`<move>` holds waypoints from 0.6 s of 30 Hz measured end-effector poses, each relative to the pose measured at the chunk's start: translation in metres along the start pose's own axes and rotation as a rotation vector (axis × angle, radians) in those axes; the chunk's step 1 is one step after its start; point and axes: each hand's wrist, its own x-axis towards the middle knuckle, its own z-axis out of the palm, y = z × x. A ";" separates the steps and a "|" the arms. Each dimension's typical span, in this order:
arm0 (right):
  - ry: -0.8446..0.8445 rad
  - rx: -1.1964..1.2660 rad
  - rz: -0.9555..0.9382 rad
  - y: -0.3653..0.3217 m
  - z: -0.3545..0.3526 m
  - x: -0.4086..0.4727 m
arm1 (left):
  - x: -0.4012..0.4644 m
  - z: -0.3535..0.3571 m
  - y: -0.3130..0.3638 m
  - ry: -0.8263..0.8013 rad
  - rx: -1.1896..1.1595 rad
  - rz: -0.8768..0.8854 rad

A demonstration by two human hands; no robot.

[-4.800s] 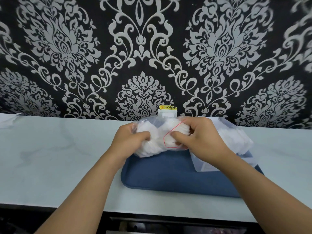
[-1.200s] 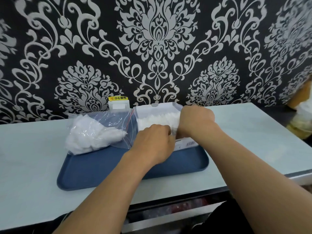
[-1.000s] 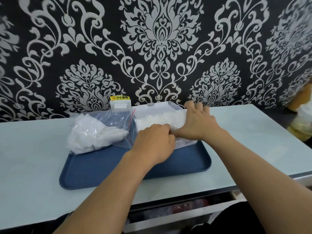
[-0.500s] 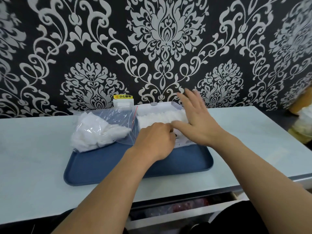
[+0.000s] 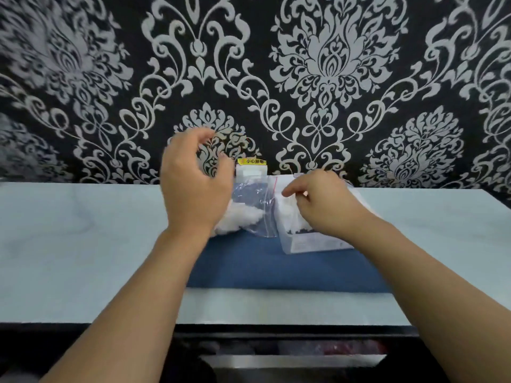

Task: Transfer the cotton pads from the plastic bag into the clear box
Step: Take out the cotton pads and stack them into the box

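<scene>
A clear plastic bag (image 5: 255, 201) with a red zip line lies on the blue tray (image 5: 276, 268). White cotton pads (image 5: 240, 219) fill its left part. Right of it stands the clear box (image 5: 312, 244), with more cotton pads (image 5: 287, 217) inside. My left hand (image 5: 193, 186) hovers above the bag's left half with its fingers loosely curled and nothing in them. My right hand (image 5: 323, 204) lies over the box with curled fingers and the index tip near the bag's zip edge. Whether it pinches anything is hidden.
The tray sits on a pale marble-look counter (image 5: 83, 244) against a black and silver patterned wall. A white socket with a yellow label (image 5: 251, 167) stands behind the bag. Below the counter's front edge is an open drawer (image 5: 290, 360).
My left hand has lifted off the front of the box and moved left, up over the bag. My right hand has dropped from flat above the box to curled over the pads.
</scene>
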 end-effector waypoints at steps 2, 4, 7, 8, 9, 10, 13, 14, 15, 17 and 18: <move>-0.093 -0.104 -0.029 -0.008 0.020 0.019 | 0.008 -0.017 -0.037 -0.066 0.130 -0.323; -0.093 -0.087 -0.037 -0.018 0.028 0.032 | 0.007 -0.023 -0.060 -0.298 0.141 -0.616; -0.109 0.022 -0.147 -0.037 0.030 0.039 | -0.003 -0.023 -0.071 -0.601 0.171 -0.619; -0.144 0.073 -0.179 -0.044 0.030 0.038 | -0.005 -0.022 -0.071 -0.626 0.189 -0.567; -0.178 0.129 -0.186 -0.050 0.031 0.036 | -0.006 -0.021 -0.071 -0.630 0.187 -0.533; -0.201 0.166 -0.171 -0.053 0.033 0.035 | -0.007 -0.021 -0.071 -0.633 0.177 -0.520; -0.236 0.249 0.019 -0.049 0.040 0.038 | -0.006 -0.021 -0.075 -0.686 0.145 -0.519; -0.265 0.323 0.098 -0.047 0.041 0.039 | -0.006 -0.022 -0.078 -0.700 0.114 -0.537; -0.311 0.405 0.165 -0.047 0.042 0.038 | -0.006 -0.024 -0.079 -0.704 0.070 -0.561; -0.390 0.521 0.251 -0.048 0.045 0.036 | -0.007 -0.025 -0.083 -0.702 -0.020 -0.602; -0.406 0.537 0.260 -0.049 0.048 0.035 | -0.008 -0.025 -0.085 -0.692 -0.051 -0.616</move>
